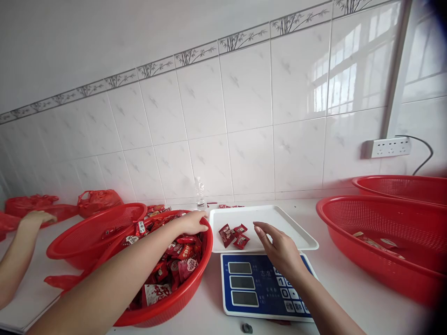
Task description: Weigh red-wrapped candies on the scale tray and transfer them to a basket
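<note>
Plainly, the blue scale [240,279] reads 志准, its keys [285,293] showing 0 and 1; red packets [226,235] with pale lettering lie on the white tray [279,216], bare towards its far edge; the right hand [277,244], loosely spread, hovers beside them; the left hand [191,222] meets the basket's rim [208,246], grip impossible to tell

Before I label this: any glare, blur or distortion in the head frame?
Head view throughout: window glare on the wall tiles, upper right; dark vignetting in both right-hand corners, the lower reaching the near right-side basket; tile lines slant; left hand and right hand read clearly; small print on the scale doesn't.
</note>
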Demonstrator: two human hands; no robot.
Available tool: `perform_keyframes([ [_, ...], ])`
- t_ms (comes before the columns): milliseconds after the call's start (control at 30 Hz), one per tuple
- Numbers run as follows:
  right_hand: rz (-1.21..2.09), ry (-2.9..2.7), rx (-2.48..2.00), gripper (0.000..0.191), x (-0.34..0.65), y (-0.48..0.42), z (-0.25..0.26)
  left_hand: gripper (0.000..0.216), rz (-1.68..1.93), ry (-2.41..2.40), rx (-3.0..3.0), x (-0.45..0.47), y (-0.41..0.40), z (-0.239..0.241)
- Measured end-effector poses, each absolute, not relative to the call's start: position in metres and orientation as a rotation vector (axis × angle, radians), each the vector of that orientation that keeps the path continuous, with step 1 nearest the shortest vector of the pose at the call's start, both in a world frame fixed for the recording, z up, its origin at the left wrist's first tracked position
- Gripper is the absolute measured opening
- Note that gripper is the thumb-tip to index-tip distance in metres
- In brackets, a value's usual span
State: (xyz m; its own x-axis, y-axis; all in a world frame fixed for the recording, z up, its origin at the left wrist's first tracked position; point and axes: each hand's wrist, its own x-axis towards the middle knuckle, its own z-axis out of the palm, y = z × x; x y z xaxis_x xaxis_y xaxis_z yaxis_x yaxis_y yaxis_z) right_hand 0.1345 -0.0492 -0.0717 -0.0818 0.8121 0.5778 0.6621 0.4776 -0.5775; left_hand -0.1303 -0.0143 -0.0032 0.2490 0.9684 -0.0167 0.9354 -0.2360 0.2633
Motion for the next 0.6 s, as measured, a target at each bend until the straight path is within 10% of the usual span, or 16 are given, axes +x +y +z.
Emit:
perform_keyframes([
  [600,0.236,-1.809,-1.237,0.041,0.132,-0.052,-0.069,0.022,0.459,1.739,2.316,-0.176,-0.041,0.013],
])
